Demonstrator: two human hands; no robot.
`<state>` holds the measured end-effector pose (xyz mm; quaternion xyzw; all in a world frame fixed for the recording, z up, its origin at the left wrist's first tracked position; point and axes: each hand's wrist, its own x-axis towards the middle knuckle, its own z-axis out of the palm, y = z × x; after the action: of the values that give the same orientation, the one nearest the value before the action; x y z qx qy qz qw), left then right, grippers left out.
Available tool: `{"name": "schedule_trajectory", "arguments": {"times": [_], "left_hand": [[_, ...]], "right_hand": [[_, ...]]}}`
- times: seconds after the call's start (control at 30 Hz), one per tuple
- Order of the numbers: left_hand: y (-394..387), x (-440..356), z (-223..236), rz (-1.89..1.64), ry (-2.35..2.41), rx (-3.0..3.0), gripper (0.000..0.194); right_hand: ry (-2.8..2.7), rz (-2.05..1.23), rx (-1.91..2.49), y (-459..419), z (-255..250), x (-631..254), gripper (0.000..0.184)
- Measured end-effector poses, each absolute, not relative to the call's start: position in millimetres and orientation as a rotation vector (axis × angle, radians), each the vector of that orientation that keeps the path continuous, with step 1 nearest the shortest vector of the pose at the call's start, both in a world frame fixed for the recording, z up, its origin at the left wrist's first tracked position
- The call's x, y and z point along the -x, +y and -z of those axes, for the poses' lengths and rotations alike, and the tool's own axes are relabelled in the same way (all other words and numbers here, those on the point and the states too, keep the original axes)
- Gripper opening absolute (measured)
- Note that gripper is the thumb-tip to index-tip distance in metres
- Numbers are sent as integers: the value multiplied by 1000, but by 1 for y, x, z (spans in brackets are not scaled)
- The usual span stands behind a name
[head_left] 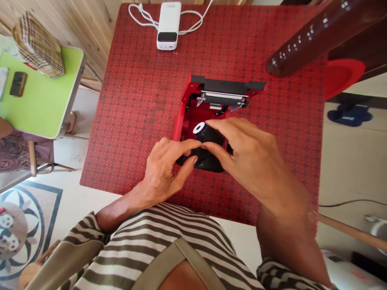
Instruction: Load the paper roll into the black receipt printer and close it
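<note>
A small red and black printer [179,121] stands on the table in front of me, its lid [223,85] raised at the far side. Over its bay is a dark roll [208,135] with a white core showing at the left end. My right hand [246,149] grips this roll between thumb and fingers; the hand covers its right end. My left hand [169,165] is at the printer's near left, index fingertip meeting the right thumb tip at the roll. Its thumb is apart from the index finger, above the black front part [208,161].
A white power bank [168,28] with a white cable lies at the table's far edge. A dark shiny cylindrical object [302,42] reaches over the far right. To the left stands a green table [51,108] with a plaid bag [38,44] and a phone-like dark object [18,83].
</note>
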<state>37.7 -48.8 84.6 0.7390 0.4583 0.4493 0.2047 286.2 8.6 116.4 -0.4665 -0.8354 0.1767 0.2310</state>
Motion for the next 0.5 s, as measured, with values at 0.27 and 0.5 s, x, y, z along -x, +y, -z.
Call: {"name": "schedule_trajectory", "arguments": {"times": [0.27,0.5], "left_hand": [[-34,-48,-83,-1176,1333,-2137,24],[-21,-49,-80,-943,1387,-2153,23]], "right_hand": [[-2445,-285,1374,22,-107,-262,24],[-2510,-345,1396,41,-98,-251,32]]}}
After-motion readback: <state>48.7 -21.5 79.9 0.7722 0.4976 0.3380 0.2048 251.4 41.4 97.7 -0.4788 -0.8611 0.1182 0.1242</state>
